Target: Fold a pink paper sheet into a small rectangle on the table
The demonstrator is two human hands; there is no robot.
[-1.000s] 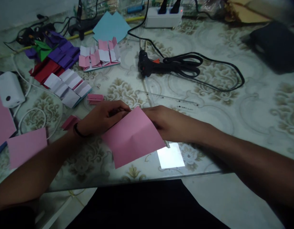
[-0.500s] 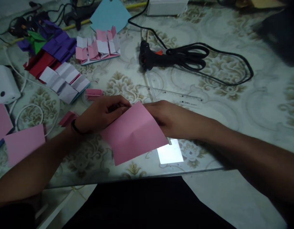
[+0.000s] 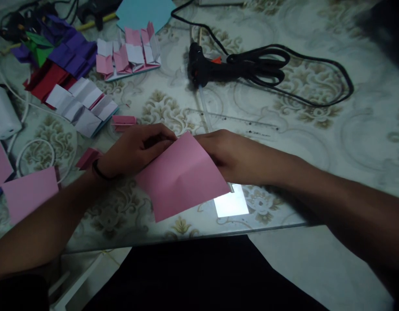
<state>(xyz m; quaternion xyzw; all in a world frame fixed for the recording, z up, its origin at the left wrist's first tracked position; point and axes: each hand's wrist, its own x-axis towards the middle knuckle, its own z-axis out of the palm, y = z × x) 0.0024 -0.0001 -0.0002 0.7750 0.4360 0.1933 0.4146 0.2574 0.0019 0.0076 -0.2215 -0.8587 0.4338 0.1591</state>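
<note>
A pink sheet of paper [image 3: 186, 177] is held up above the table's front part, with a faint crease near its middle. My left hand [image 3: 144, 147] pinches its upper left edge between thumb and fingers. On the other side, my right hand [image 3: 220, 151] grips the sheet from behind; the paper hides most of its fingertips. Two small folded pink paper pieces lie close to my left hand, one pink strip [image 3: 124, 122] beyond it and another folded piece [image 3: 88, 158] by the wrist. A clear ruler [image 3: 238, 122] lies beyond my right hand.
A black glue gun [image 3: 205, 69] with a coiled cord lies at the back. Folded white and pink paper [image 3: 128, 54], white folded paper [image 3: 82, 106] and purple folded paper [image 3: 74, 56] sit at the back left. Pink sheets [image 3: 32, 192] and a white device [image 3: 4, 111] are on the left.
The view has shifted slightly, so the things at the back appear higher in the picture. Both hands keep hold of the pink sheet in nearly the same pose.
</note>
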